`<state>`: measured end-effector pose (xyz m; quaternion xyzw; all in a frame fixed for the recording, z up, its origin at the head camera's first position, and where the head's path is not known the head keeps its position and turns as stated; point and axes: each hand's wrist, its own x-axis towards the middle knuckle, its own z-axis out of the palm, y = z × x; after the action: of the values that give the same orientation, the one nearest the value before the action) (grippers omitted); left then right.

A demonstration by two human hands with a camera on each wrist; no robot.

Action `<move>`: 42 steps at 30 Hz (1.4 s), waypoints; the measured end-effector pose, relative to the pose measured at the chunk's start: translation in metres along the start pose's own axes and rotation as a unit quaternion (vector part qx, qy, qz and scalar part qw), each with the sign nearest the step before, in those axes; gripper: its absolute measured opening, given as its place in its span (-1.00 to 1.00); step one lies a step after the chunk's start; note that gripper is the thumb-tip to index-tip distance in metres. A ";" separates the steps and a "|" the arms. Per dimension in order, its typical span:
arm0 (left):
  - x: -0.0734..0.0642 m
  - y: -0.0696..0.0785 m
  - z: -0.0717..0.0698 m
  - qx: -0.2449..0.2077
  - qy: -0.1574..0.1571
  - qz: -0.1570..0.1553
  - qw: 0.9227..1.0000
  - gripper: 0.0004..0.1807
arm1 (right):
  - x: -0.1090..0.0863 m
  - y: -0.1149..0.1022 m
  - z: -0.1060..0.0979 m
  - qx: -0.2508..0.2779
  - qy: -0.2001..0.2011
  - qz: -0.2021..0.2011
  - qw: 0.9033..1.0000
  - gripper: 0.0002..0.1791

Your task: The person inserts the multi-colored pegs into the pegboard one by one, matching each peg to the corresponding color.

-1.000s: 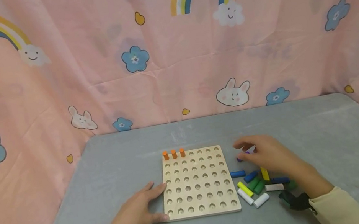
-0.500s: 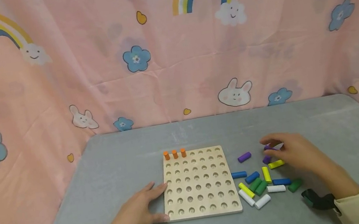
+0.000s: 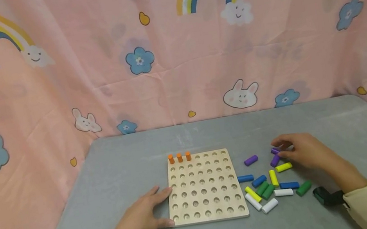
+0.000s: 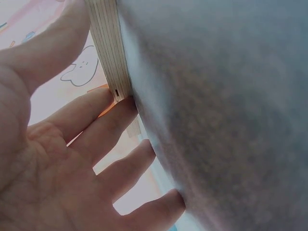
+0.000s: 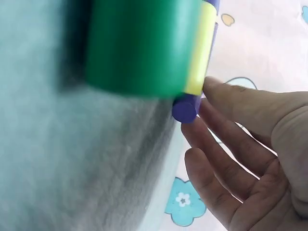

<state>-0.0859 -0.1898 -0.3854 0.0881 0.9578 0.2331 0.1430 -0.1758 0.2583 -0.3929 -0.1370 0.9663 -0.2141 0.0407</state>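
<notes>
1. In my head view, the wooden board [image 3: 210,196] lies flat on the gray table [image 3: 133,157] toward 6 o'clock, three orange pegs [image 3: 179,157] upright in its holes at 11 o'clock.
2. At the board's 9 o'clock I see the left hand [image 3: 138,218] grasping nothing, fingers spread, thumb and index finger touching the edge.
3. Near 3 o'clock, the right hand [image 3: 304,151] has thumb and fingertips at two purple pegs [image 3: 275,160]; I cannot tell whether it grips either.
4. Another purple peg [image 3: 251,160] lies at 2 o'clock; blue pegs [image 3: 259,181], yellow pegs [image 3: 284,167], green pegs [image 3: 268,191] and white pegs [image 3: 270,206] lie around 3 to 4.
</notes>
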 end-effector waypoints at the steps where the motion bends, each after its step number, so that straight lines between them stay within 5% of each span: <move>1: 0.000 0.000 0.000 -0.001 0.000 -0.001 1.000 -0.03 | 0.000 0.001 0.000 0.000 -0.005 0.000 1.000 -0.65; 19: 0.000 -0.002 0.001 0.002 0.003 -0.001 1.000 -0.04 | 0.008 0.000 0.001 -0.009 -0.049 -0.017 0.999 -0.67; 42: 0.000 -0.004 0.000 -0.009 -0.005 0.006 1.000 -0.05 | -0.013 -0.003 -0.007 0.014 0.000 -0.022 1.000 -0.64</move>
<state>-0.0858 -0.1930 -0.3870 0.0934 0.9546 0.2419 0.1467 -0.1631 0.2625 -0.3857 -0.1572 0.9601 -0.2284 0.0379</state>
